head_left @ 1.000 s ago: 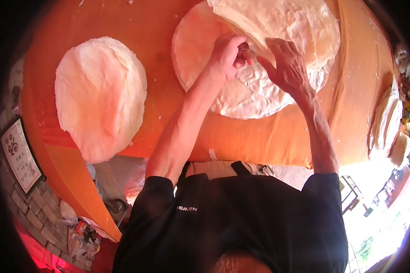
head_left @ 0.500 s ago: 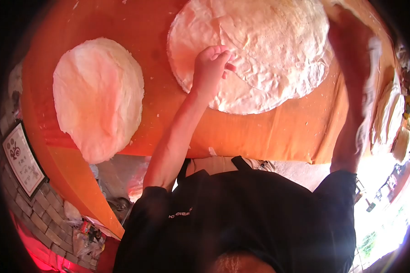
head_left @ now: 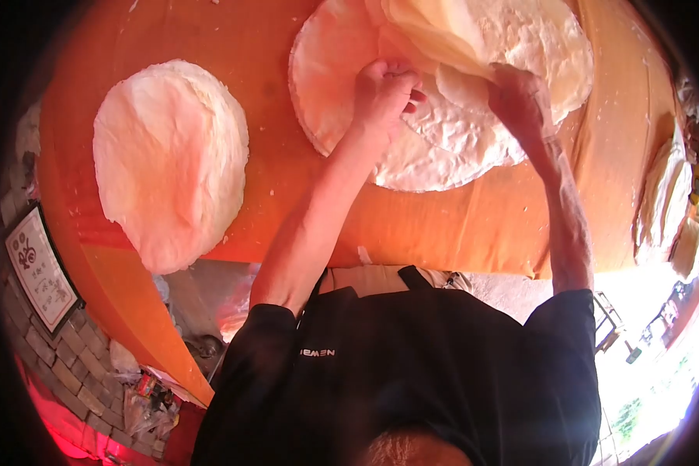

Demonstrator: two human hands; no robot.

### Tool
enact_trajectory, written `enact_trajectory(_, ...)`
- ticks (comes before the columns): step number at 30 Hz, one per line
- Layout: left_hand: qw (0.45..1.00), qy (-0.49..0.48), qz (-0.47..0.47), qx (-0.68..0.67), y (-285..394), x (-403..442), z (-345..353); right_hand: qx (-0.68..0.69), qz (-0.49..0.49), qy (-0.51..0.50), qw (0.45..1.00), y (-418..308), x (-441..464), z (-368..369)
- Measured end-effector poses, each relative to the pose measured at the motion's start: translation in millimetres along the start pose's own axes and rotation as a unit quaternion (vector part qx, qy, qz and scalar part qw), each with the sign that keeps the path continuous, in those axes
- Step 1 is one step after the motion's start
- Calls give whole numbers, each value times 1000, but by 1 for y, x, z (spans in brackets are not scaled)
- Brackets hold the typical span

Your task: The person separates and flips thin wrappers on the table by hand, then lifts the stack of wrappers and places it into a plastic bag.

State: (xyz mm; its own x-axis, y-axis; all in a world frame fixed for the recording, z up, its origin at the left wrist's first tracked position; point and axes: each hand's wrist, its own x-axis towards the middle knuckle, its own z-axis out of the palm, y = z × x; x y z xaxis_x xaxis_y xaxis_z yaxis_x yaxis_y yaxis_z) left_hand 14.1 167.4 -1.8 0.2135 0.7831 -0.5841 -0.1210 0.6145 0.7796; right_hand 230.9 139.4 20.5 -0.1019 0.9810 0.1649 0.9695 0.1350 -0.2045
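Note:
A wide pile of thin round sheets [head_left: 443, 159], pale and wrinkled, lies at the top centre. One thin yellowish sheet [head_left: 435, 35] is lifted and folded over above it. My right hand [head_left: 523, 99] is closed on the near right edge of that lifted sheet. Over the pile's left part, my left hand [head_left: 387, 95] has its fingers curled together beside the fold; what lies between the fingertips is hidden. A second stack of pale sheets [head_left: 171, 163], oval in view, sits apart on the left.
An orange cloth [head_left: 443, 233] covers the table, with small crumbs on it. More folded sheets [head_left: 664, 194] lie at the right edge. At lower left are a framed sign [head_left: 43, 270], brick paving [head_left: 70, 365] and plastic bags [head_left: 144, 412].
My right hand swung out to the far right, then came back and now holds a lifted sheet. My left hand stayed over the pile, shifting slightly up and right since the last frame.

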Motion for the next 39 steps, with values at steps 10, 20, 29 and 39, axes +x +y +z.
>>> enact_trajectory(10, 982, -86, -42, -165, -6, 4, -5, 49, -27, 6, 998, -44, 1, 18)
enact_trajectory(20, 965, -157, -20, -208, 6, 4, -2, -8, -14, 38, 999, -13, 1, 50)
enact_trajectory(29, 990, -42, -116, -65, -41, -70, -31, -138, -67, 41, 987, -9, 2, -68)
enact_trajectory(39, 986, -10, -139, -96, -48, -69, 3, 90, 3, -7, 996, -34, -61, -7)
